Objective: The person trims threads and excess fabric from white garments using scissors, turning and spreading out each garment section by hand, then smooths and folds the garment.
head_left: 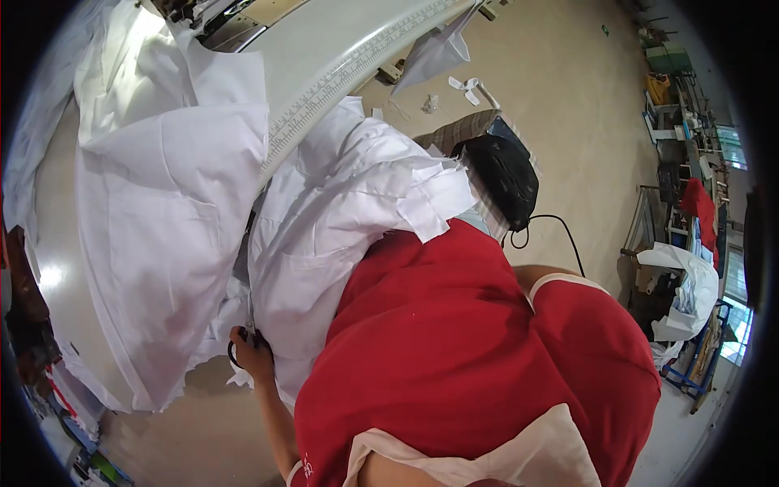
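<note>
Head view: hand (255, 355) holds scissors (250, 327) between white cloth (302, 288) edges.

White table (324, 45) spans the upper left, ruler-marked edge (357, 63); white cloth (174, 187) lies over it, left of frame. Tan floor (568, 105), upper centre, has a white strip (468, 89) and small pale clump (431, 103).

Cloth (304, 215) lies between table (312, 61) and bag (501, 183)
</note>
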A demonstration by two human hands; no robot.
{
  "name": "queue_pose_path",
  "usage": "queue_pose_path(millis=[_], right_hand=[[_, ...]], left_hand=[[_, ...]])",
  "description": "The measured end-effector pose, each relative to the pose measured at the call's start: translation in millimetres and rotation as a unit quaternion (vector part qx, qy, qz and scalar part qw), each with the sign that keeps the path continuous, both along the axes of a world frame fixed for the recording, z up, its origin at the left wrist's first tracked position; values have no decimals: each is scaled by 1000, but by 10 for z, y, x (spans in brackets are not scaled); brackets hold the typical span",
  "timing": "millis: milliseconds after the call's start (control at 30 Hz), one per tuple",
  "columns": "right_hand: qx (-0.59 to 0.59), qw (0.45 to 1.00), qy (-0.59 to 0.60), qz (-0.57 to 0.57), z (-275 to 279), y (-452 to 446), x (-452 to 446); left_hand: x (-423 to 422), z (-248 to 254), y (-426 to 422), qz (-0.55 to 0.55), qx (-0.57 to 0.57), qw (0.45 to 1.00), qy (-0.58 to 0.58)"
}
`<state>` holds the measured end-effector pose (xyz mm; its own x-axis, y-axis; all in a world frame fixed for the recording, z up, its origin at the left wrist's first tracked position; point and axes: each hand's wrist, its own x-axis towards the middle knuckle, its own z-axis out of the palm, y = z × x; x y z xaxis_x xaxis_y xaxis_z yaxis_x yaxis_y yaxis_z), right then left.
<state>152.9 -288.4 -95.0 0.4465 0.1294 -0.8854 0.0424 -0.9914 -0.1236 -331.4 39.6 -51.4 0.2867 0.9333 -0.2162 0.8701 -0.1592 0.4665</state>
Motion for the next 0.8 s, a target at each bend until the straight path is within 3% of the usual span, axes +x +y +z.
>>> queue_pose_path(millis=[267,700,800], right_hand=[[-3,1000,-11,-29,-6,-100,-100],[31,997,-69,3,-340,512,110],[42,996,-75,13,-421,642,206]], left_hand=[[29,-39,9,-13,-7,1000,-6],[4,-5,157,-74,42,996,-21],[140,109,161,-38,3,999,-18]])
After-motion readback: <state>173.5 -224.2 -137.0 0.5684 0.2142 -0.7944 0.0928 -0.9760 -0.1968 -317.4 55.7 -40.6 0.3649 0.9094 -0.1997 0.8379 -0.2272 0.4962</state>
